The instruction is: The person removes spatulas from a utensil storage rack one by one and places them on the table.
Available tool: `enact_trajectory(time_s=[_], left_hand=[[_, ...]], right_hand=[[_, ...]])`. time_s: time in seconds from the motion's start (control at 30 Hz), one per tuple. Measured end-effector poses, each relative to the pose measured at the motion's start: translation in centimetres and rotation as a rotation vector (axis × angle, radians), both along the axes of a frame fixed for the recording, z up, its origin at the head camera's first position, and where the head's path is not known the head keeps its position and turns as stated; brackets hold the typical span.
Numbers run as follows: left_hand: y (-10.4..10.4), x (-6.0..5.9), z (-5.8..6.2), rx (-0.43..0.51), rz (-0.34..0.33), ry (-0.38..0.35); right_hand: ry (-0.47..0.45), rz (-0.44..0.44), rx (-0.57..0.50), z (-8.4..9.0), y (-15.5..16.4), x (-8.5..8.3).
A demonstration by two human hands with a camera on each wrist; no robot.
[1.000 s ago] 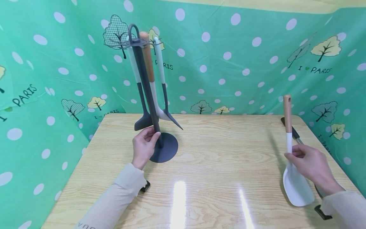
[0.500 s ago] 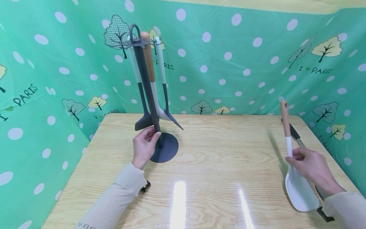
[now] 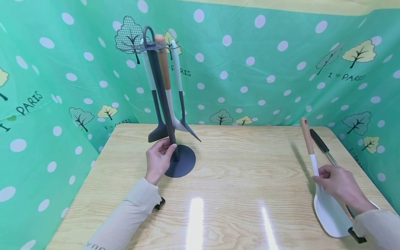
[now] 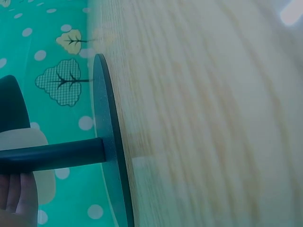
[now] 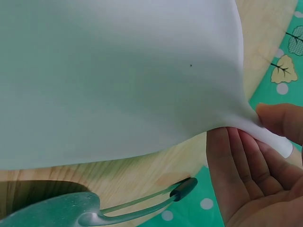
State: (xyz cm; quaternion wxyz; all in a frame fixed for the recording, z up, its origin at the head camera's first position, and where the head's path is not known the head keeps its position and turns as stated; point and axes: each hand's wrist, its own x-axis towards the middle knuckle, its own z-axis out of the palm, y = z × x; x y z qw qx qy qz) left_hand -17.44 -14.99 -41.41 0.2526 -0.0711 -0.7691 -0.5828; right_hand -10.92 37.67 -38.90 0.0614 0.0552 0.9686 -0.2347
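Note:
In the head view my left hand (image 3: 158, 158) pinches the lower pole of a black utensil stand (image 3: 160, 93), just above its round base on the table. Three utensils hang from the stand's top ring: one with a wooden handle (image 3: 164, 69) and two with pale mint handles (image 3: 177, 69). At the right, my right hand (image 3: 340, 184) pinches a white spatula (image 3: 331, 215) low on its neck, its wooden handle pointing up and away. The right wrist view shows the broad white spatula blade (image 5: 118, 85), with thumb and fingers on either side of the neck.
Beside the spatula lies another utensil with a black handle (image 3: 318, 140) and metal shaft; its broad head (image 5: 61, 208) shows in the right wrist view. A green dotted cloth (image 3: 237, 69) hangs behind and at both sides of the wooden table (image 3: 237, 166).
The spatula has tilted, its handle top swinging down and left while its blade moves toward me and right. My right hand has shifted slightly nearer. The left hand stays on the pole.

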Motion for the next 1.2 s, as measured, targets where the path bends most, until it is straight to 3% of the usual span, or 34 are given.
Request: enact_trajectory(time_s=[0.1, 0.5, 0.57, 0.8, 1.2], left_hand=[[-0.4, -0.7, -1.3, 0.015, -0.007, 0.009], [-0.4, -0.7, -1.2, 0.015, -0.002, 0.003], [-0.4, -0.6, -1.0, 0.015, -0.003, -0.001], [0.5, 0.9, 1.5, -0.008, -0.002, 0.004], [0.5, 1.1, 1.8, 0.007, -0.014, 0.009]], right_hand=[[-0.025, -0.006, 0.002, -0.2, 0.1, -0.1], [-0.068, 0.019, 0.023, -0.3, 0.3, -0.5], [-0.067, 0.034, 0.031, -0.3, 0.3, -0.5], [-0.066, 0.058, 0.061, -0.6, 0.3, -0.8], [-0.124, 0.065, 0.076, -0.8, -0.1, -1.7]])
